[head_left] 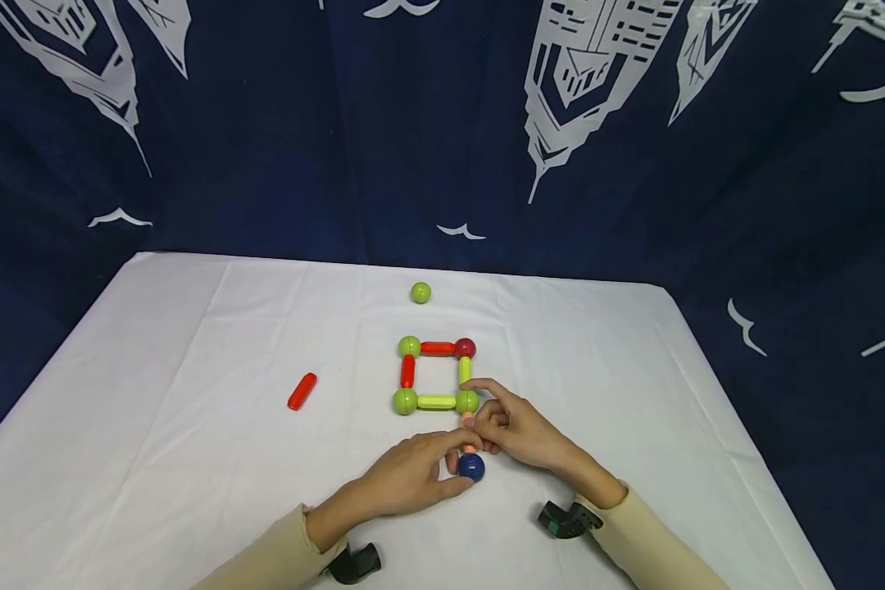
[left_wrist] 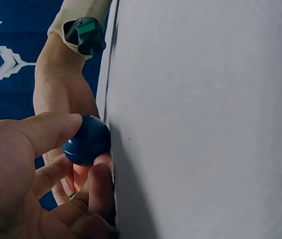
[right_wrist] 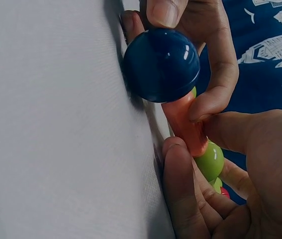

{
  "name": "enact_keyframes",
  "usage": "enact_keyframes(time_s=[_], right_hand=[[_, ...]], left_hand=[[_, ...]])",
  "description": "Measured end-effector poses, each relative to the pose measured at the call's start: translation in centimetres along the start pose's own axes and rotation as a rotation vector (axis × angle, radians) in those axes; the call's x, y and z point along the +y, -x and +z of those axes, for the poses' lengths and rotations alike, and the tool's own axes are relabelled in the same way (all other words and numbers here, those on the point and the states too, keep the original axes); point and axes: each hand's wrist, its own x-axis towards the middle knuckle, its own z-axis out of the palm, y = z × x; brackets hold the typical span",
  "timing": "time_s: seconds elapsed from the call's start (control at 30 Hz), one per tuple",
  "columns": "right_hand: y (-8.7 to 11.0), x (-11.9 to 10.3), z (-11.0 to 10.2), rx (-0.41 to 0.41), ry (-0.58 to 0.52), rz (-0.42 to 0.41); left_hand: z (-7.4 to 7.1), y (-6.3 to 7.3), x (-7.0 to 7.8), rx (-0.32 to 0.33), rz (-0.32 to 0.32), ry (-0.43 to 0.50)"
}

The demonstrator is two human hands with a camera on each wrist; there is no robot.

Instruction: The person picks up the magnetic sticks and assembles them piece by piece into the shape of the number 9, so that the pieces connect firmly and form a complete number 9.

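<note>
Between the thumb and fingers of my left hand (head_left: pixel 413 475) is a dark blue ball (head_left: pixel 471 467), pressed by the thumb from the near side. My right hand (head_left: pixel 527 430) pinches a short orange rod (right_wrist: pixel 184 119), whose near end meets the blue ball in the right wrist view. At its far end the rod meets a green corner ball (head_left: pixel 467 401). This ball belongs to a flat square of rods and balls; its other corners are two green balls (head_left: pixel 405 401) (head_left: pixel 409 347) and a dark red ball (head_left: pixel 465 348). My right index finger reaches over beside the green corner ball.
Left of the square lies a loose red rod (head_left: pixel 302 392). A single green ball (head_left: pixel 420 292) sits beyond the square, toward the back of the white-covered table (head_left: pixel 192 393). Behind the table hangs a dark blue curtain (head_left: pixel 265 147) with white prints.
</note>
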Motion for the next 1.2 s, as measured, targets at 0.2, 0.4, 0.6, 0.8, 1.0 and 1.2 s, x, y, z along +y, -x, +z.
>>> enact_keyframes(time_s=[0.2, 0.4, 0.6, 0.8, 1.0, 1.2], right_hand=[[0.2, 0.1, 0.2, 0.004, -0.01, 0.008], [0.2, 0.0, 0.4, -0.005, 0.003, 0.003], [0.0, 0.0, 0.2, 0.002, 0.001, 0.008], [0.0, 0.1, 0.2, -0.01, -0.004, 0.017], [-0.2, 0.0, 0.3, -0.009, -0.009, 0.024], [-0.1, -0.1, 0.2, 0.0, -0.003, 0.054]], left_hand=[[-0.3, 0.2, 0.1, -0.043, -0.011, 0.053], [-0.7, 0.4, 0.1, -0.082, -0.026, 0.115], [-1.5, 0.3, -0.1, -0.102, -0.009, 0.136], [-3.3, 0.6, -0.2, -0.071, -0.012, 0.12], [-6.0, 1.5, -0.2, 0.034, -0.039, 0.07], [-8.2, 2.8, -2.0, 0.115, -0.067, 0.028]])
